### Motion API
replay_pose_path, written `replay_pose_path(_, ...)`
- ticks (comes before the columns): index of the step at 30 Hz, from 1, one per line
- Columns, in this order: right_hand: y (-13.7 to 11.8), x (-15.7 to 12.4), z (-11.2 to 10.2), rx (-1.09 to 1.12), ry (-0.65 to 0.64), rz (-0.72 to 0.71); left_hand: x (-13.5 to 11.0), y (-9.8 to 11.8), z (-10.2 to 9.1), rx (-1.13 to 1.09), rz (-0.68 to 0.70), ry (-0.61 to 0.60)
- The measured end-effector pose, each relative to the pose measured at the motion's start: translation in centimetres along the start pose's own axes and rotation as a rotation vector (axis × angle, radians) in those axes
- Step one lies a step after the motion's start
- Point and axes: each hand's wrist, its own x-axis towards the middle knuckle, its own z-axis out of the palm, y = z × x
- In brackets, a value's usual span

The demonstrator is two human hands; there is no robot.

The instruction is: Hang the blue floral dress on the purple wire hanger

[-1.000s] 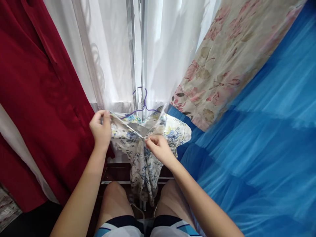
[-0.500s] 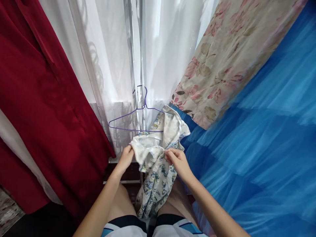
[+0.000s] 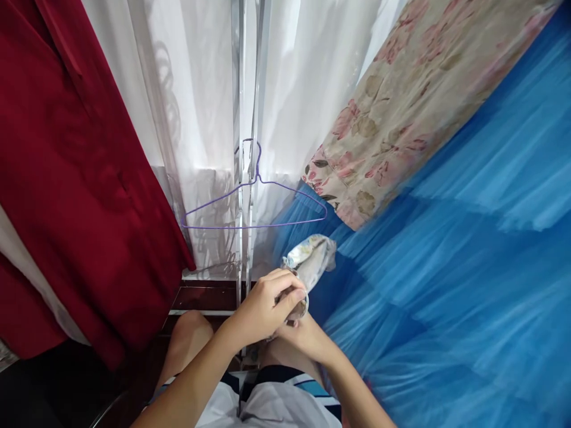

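The flowered garment (image 3: 312, 258) is bunched into a small wad low in the middle of the view, just above the person's lap, with one crumpled end poking up and to the right, clear of the hands. The left hand (image 3: 263, 306) is closed over it from above, its fingers (image 3: 288, 288) curled tight around the cloth. The right hand (image 3: 303, 336) sits underneath, touching the left; its fingers are mostly covered, so I cannot tell whether they grip or only support. To gather the cloth well, the loose end probably wants drawing into the fist so that it does not catch on anything. Just above hangs a bare purple hanger (image 3: 254, 208), hooked on a metal pole (image 3: 243, 107) and apart from the garment. Behind the pole falls a white curtain (image 3: 200, 119). A red cloth (image 3: 66, 178) fills the left side, a floral sheet (image 3: 414, 95) the upper right, and blue net (image 3: 468, 267) spreads over the right, close beside the hands.
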Motion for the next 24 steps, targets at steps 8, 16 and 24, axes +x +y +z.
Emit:
replay_pose_path(8, -3.7, 0.0, -1.3, 0.468, -0.069, 0.319, -3.7, -5.4, -2.7, -0.134, -0.282, -0.238)
replay_pose_path(16, -5.3, 3.0, -5.8, -0.041, -0.209, 0.164, -7.1, -10.6, -9.1, 0.41, -0.174, -0.251)
replay_pose_path(24, -5.9, 8.0, -7.5, -0.258, 0.016, -0.064, -4.3, -10.3, -24.7, 0.88, -0.201, 0.009)
